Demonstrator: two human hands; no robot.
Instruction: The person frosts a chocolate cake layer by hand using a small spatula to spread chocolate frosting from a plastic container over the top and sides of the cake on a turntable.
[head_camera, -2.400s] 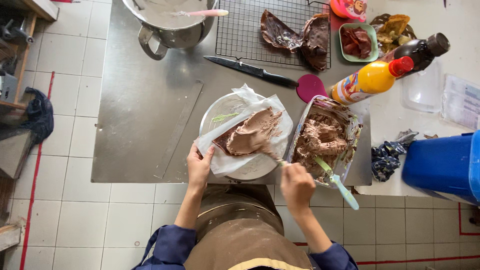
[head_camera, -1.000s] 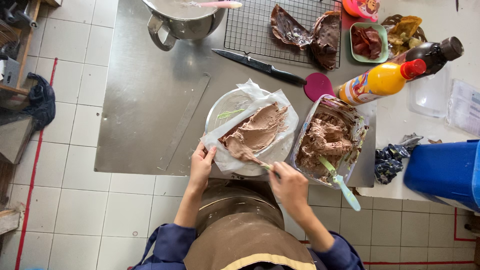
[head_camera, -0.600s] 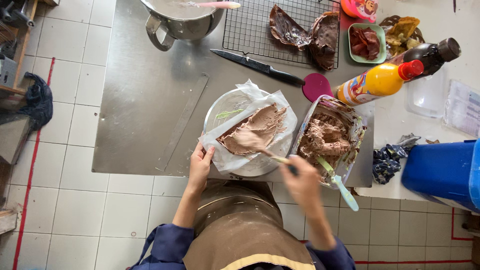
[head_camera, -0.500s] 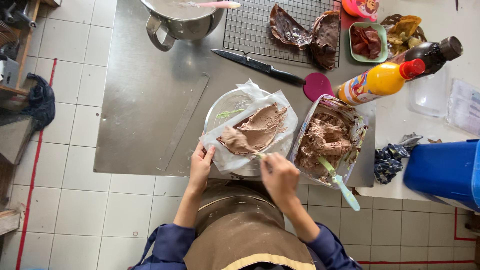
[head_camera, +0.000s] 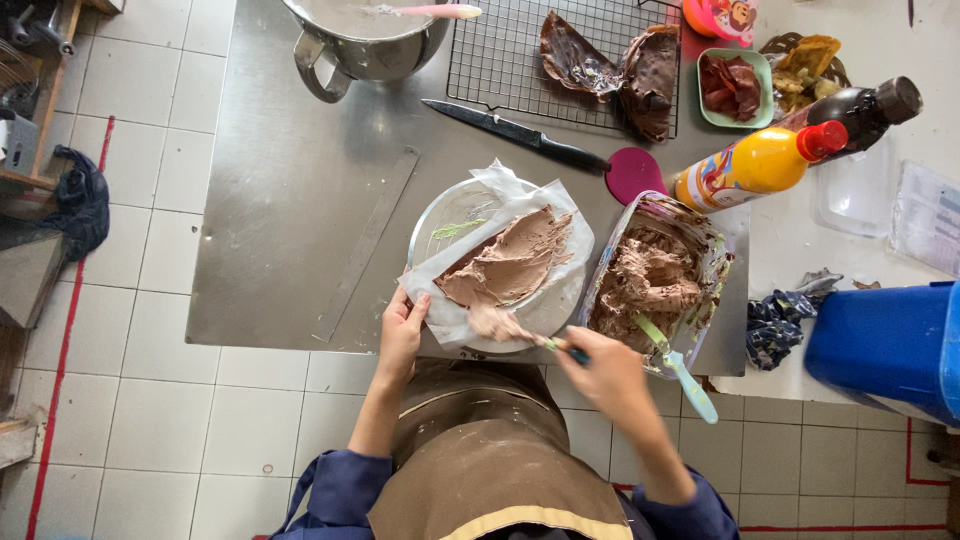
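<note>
We spread brown chocolate cream (head_camera: 510, 262) over white parchment on a round glass plate (head_camera: 440, 205) at the steel tabletop's (head_camera: 280, 180) near edge. Our right hand (head_camera: 605, 370) fingers close around a small spatula (head_camera: 510, 325), while our left hand (head_camera: 400, 330) pinches the paper's edge, steadying it. A clear tub of cream (head_camera: 650, 280) sits just beside.

spatula (head_camera: 505, 325) now at spread's near edge

Steel worktable (head_camera: 280, 200), white tiled floor (head_camera: 150, 430) with red lines, wooden shelf (head_camera: 40, 120) at left
</note>
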